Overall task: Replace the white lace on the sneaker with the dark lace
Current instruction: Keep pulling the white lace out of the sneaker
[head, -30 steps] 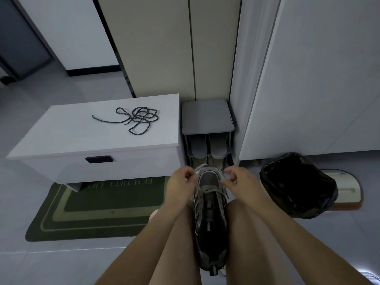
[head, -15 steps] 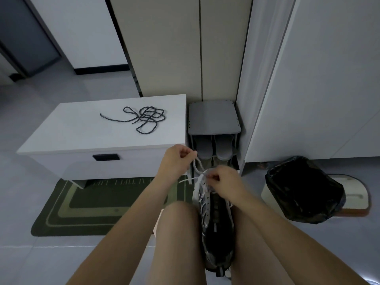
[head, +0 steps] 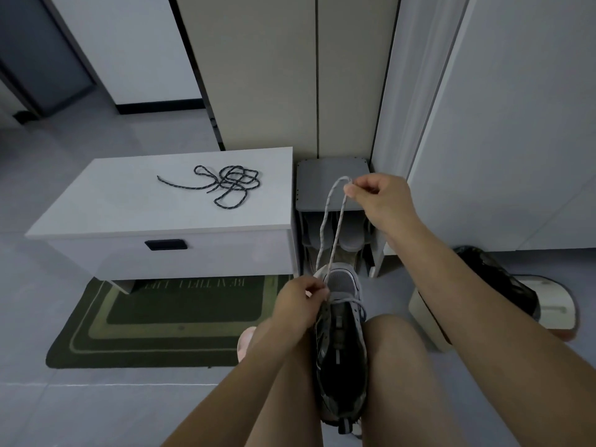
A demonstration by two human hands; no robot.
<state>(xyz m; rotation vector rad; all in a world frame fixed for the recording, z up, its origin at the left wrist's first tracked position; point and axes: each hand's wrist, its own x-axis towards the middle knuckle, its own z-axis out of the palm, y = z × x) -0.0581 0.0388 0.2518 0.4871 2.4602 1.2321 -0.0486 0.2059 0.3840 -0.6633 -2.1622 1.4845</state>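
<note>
sneaker (head: 342, 343): wedged between bare knees, toe pointing away toward the shoe rack, heel nearest the camera; dark upper, grey toe cap, light sole edge
white lace (head: 325, 230): long doubled loop drawn up out of the toe end of the sneaker, two strands running side by side up to the raised hand; one crossing left over the lowest eyelets, just behind the toe cap
right hand (head: 377, 198): raised well above the shoe, in front of the rack top; thumb and forefinger pinched shut on the top bend of the white lace, other fingers curled in
left hand (head: 300, 301): low, at the left side of the sneaker's toe end; fingertips closed on the white lace where it leaves the eyelets, touching the shoe
dark lace (head: 230, 185): loose tangle on top of the white bench, one end trailing left; well apart from both hands
white bench (head: 96, 204): low, left of centre, black recessed handle on the front
shoe rack (head: 332, 185): grey, just right of the bench, against the cabinet; grey slippers stored inside
doormat (head: 161, 317): green, striped border, partly under the bench; lettering too dim to read
black bag (head: 496, 275): on the floor at right, behind the right forearm
foot (head: 246, 343): toes only, showing left of the left forearm, at the mat edge
</note>
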